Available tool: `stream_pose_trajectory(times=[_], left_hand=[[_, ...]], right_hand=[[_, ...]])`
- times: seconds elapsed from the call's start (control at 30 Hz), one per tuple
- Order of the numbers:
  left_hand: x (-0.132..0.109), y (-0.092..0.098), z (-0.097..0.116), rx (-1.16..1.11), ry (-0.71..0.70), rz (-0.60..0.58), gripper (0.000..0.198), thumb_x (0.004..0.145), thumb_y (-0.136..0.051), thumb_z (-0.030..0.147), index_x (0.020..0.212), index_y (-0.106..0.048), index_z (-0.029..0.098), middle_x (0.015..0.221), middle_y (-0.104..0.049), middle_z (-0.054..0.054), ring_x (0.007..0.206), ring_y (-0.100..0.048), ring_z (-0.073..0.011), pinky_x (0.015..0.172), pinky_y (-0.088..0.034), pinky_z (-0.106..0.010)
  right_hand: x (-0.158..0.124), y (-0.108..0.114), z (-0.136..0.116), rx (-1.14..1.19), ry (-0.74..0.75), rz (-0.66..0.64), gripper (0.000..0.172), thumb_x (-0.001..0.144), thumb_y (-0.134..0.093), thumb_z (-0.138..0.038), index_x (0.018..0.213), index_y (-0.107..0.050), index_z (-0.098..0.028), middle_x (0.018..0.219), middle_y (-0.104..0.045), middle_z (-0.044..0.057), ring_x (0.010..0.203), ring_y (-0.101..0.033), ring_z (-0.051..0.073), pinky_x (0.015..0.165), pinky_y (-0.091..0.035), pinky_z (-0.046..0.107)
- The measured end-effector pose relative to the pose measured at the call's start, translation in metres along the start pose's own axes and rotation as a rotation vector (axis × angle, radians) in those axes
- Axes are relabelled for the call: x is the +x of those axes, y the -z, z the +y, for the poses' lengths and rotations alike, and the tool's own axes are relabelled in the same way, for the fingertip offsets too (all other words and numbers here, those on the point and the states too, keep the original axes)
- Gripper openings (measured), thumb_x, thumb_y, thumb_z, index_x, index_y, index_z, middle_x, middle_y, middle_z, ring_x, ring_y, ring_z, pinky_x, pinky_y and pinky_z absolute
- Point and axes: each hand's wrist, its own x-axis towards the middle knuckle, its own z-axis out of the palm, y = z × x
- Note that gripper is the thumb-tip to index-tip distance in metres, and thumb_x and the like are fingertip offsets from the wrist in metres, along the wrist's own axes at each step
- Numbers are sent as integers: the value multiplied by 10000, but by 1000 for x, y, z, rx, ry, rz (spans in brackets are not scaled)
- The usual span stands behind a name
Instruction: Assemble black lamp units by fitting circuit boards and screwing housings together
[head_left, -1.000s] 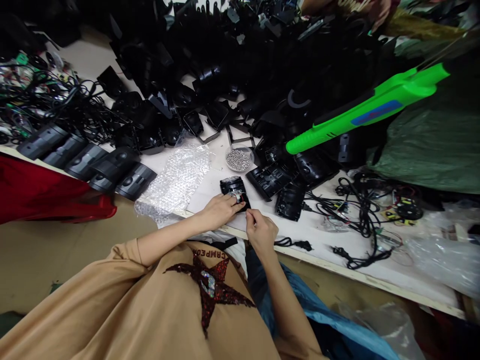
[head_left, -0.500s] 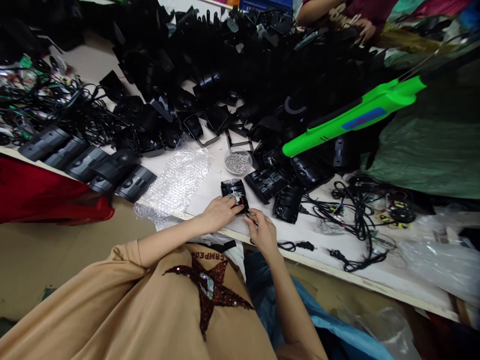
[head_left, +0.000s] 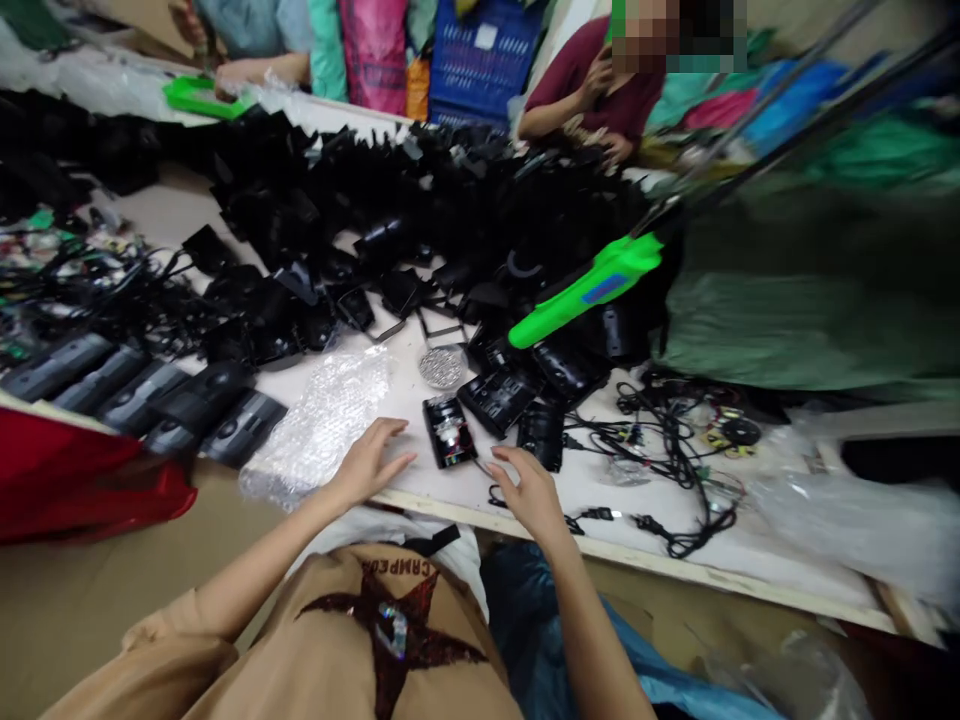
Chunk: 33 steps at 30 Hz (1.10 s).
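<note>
An open black plastic housing [head_left: 436, 448] with wires and a small circuit board inside lies on the white table [head_left: 409, 480] between my two hands. My left hand [head_left: 367, 462] is off to its left, fingers spread and empty. Just right of the housing, my right hand [head_left: 529, 492] has thumb and fingers apart, close to the black cord [head_left: 484, 466] that runs from the housing. Whether a fingertip touches that cord I cannot tell. Behind the housing stands a small dish of screws [head_left: 442, 368]. A bright green power screwdriver [head_left: 589, 292] hangs above the parts.
Bubble wrap [head_left: 319, 425] lies at left, beside a row of grey-black casings [head_left: 176, 405]. Black parts [head_left: 360, 185] are heaped across the back. Coiled cords with plugs [head_left: 686, 520] spread out at right. Two other people sit across the table, one in a maroon top [head_left: 559, 75].
Both hands have come away from the housing; the left moved left and opened, the right loosened its pinch. The view has tilted up, and the screwdriver appears further left.
</note>
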Motion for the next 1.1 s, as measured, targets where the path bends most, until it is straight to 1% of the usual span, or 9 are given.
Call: stream_pose_trajectory(times=[0.1,0.2,0.37,0.47,0.6,0.7,0.87,1.0,1.1], left_hand=[[4,-7,-4,-67,36,-16,664,831,-553,399,1380,-213,248,1324,-380,-124,1188,-449,-247,914,-470,-390],[10,-18,-10,-54,13,-30,724,821,-560,397,1408,-155,275,1428,-272,-118,1305,-322,-288,999,-407,-452],[13,-22,-21,-61,96,3,585,862,-489,375,1382,-239,277,1400,-369,-99,1224,-452,-266,988,-428,-457],[13,-20,-29,-69,178,28,529,861,-479,398,1350,-321,275,1322,-483,-90,1105,-560,-255,922,-489,-441],[14,-22,-37,-107,248,107,463,842,-489,439,1273,-446,277,1192,-598,-60,1050,-597,-253,895,-511,-417],[15,-25,-41,-150,274,143,431,843,-476,456,1233,-490,272,1134,-635,-52,1034,-609,-243,915,-498,-409],[21,-24,-48,-189,276,54,448,817,-519,453,1220,-504,258,1100,-657,-54,1005,-629,-224,850,-538,-335],[28,-25,-44,-198,277,64,446,807,-539,442,1211,-509,256,1075,-667,-47,984,-638,-226,751,-571,-299],[35,-21,-34,-207,292,126,445,796,-542,460,1194,-519,260,1081,-662,-47,999,-628,-248,606,-578,-271]], right_hand=[[26,25,13,-8,-71,32,256,867,-470,-399,950,-617,-208,938,-665,56,906,-607,198,821,-472,327],[70,62,49,-71,-193,135,246,839,-500,-402,925,-626,-210,949,-658,51,906,-603,206,831,-466,338],[154,118,137,-153,-486,334,212,827,-525,-285,969,-614,-155,977,-639,93,904,-604,214,843,-451,358],[191,128,179,-132,-621,349,273,837,-557,-303,1052,-571,-134,1078,-599,94,989,-571,210,887,-438,412],[214,122,209,-28,-715,303,328,859,-539,-358,1114,-537,-153,1128,-570,75,999,-566,202,875,-458,438],[213,121,220,83,-724,271,416,813,-598,-350,1164,-508,-146,1134,-580,95,1006,-576,213,884,-458,431],[193,135,219,312,-640,239,714,634,-719,-324,1265,-436,-150,1192,-582,130,1079,-566,215,884,-469,308],[180,142,201,453,-568,260,781,560,-749,-323,1260,-440,-170,1198,-582,127,1079,-566,221,893,-469,328],[165,145,176,533,-514,278,770,585,-722,-396,1266,-421,-199,1169,-600,112,1031,-591,228,875,-479,372]])
